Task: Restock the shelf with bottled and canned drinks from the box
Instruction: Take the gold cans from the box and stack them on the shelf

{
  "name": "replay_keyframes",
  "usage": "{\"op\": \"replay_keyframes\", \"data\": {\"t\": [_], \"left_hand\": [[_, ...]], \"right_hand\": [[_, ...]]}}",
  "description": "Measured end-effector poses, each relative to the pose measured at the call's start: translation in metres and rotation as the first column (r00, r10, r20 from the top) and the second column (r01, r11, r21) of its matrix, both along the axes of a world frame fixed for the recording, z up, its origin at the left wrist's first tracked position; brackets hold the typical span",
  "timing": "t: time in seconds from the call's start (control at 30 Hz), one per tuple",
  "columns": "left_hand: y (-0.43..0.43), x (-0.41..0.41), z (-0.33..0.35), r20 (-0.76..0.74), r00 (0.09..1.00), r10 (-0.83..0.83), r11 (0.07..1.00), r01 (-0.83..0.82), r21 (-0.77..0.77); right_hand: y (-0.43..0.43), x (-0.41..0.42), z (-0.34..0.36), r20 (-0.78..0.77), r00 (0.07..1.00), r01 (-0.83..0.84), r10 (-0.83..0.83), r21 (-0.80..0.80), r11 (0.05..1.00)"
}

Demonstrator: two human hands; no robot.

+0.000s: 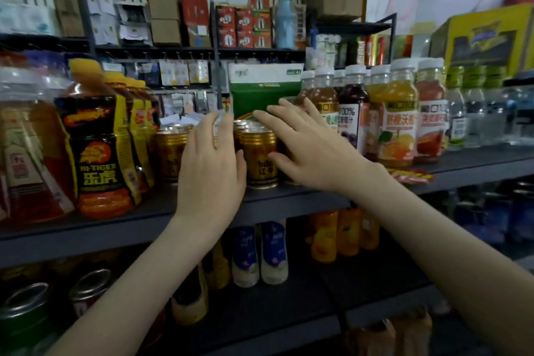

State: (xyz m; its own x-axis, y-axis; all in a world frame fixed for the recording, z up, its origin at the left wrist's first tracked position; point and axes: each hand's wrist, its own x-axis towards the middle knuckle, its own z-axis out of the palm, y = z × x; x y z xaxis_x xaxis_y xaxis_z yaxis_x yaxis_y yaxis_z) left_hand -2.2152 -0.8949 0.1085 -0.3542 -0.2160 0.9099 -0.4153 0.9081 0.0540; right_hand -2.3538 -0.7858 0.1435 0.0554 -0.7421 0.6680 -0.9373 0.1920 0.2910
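Note:
Several gold cans (258, 157) stand in rows on the grey shelf (289, 196) at mid-height. My left hand (212, 170) reaches over the shelf edge with straight fingers, its palm against the left side of the front can. My right hand (306, 144) lies flat with spread fingers over the tops and right side of the same cans. Another row of gold cans (170, 153) stands just left of my left hand. Neither hand grips anything. No box is visible.
Orange Hi-Tiger bottles (98, 139) crowd the shelf's left; juice bottles (398, 115) and clear water bottles (474, 113) fill its right. A green carton (260, 89) stands behind the cans. Lower shelves hold white-blue bottles (260, 254), orange bottles (341, 234) and cans (26, 315).

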Motion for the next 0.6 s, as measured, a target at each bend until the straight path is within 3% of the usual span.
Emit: {"op": "replay_keyframes", "data": {"t": [0.1,0.23,0.33,0.4,0.6], "left_hand": [[0.035,-0.007,-0.032,-0.047,0.986,-0.158,0.983,0.152,-0.101],[0.094,-0.024,-0.099,0.079,0.912,-0.402,0.912,0.407,-0.057],[0.138,-0.051,-0.165,0.241,0.811,-0.533,0.846,0.514,0.142],[0.172,-0.075,-0.212,0.356,0.691,-0.629,0.777,0.537,0.329],[0.291,-0.133,-0.361,0.56,0.287,-0.777,0.63,0.357,0.69]], "right_hand": [[0.039,0.01,-0.045,0.084,0.989,-0.108,0.124,-0.176,0.978],[0.099,0.0,-0.116,0.186,0.977,-0.048,0.101,-0.27,0.962],[0.146,-0.017,-0.181,0.31,0.951,0.057,-0.014,-0.132,0.99],[0.184,-0.029,-0.23,0.416,0.9,0.141,-0.132,0.01,0.99],[0.326,-0.062,-0.397,0.68,0.602,0.247,-0.417,0.338,0.908]]}}
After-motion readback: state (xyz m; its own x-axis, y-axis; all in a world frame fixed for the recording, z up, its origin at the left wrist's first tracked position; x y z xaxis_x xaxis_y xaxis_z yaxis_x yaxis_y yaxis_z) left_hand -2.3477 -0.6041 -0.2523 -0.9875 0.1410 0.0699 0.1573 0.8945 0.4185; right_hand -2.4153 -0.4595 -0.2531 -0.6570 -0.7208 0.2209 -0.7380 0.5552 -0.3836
